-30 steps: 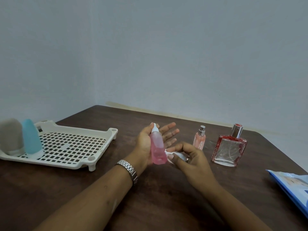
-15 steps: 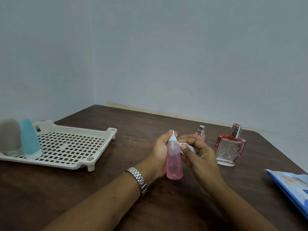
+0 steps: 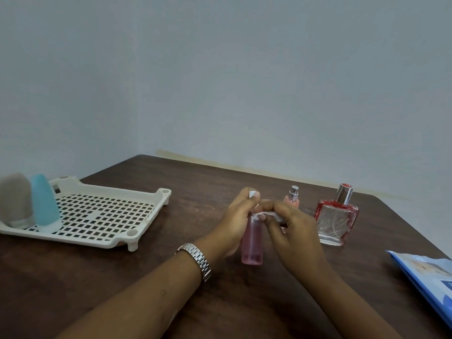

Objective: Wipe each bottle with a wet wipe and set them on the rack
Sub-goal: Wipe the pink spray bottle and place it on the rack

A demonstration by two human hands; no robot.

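Left grip [image 3: 234, 223] holds pink bottle [image 3: 252, 243], right grip [image 3: 294, 228] pinches wipe [image 3: 272, 214]; square perfume bottle [image 3: 336, 221] beside.

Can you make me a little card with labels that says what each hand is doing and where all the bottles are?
left hand: grips the pink bottle
right hand: pinches the wet wipe against the bottle's top
on the rack: blue bottle, grey bottle
waiting on the table: small spray bottle, square perfume bottle
right edge: blue wipes pack
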